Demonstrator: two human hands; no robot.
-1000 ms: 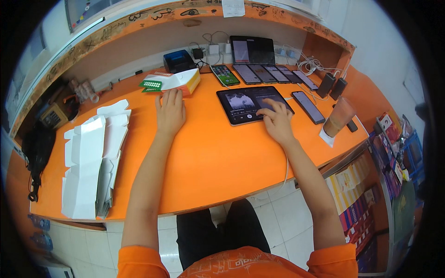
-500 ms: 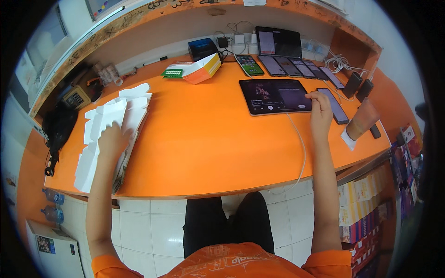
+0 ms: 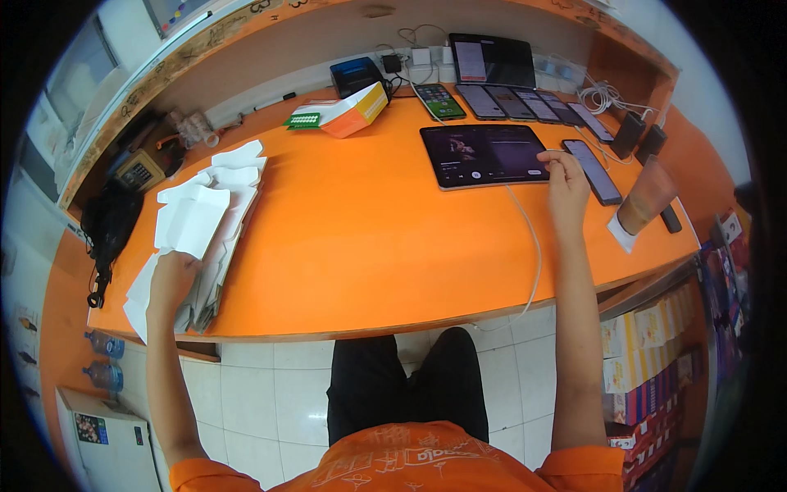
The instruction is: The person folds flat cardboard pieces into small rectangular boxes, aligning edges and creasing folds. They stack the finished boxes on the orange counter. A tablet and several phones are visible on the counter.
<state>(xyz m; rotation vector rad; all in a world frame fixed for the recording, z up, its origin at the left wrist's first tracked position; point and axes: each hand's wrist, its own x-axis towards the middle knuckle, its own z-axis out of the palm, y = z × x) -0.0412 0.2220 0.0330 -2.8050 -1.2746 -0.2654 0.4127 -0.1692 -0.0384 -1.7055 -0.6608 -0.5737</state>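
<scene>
At the left of the orange desk [image 3: 328, 246] lies a pile of flat, unfolded white cartons [image 3: 238, 184]. My left hand [image 3: 174, 279] is closed on the near part of this pile and appears to grip one white carton sheet; its fingertips are partly hidden. On the right a tablet [image 3: 467, 168] lies flat, its screen lit with a playing video or music page. My right hand [image 3: 566, 184] is at the tablet's right edge, with the fingers curled and the index finger bent toward the screen. Nothing visible is in that hand.
Several phones [image 3: 479, 102] lie below a dark open screen [image 3: 492, 61] at the back. Another phone [image 3: 592, 170] and a cup with a brown drink [image 3: 643, 201] stand right. An orange-and-white box [image 3: 352, 115] sits at the back middle. A white cable [image 3: 533, 238] hangs over the edge.
My left hand has moved nearer to me along the carton pile, and the top sheets have shifted. My right hand stays by the tablet. The whole view has tilted slightly.
</scene>
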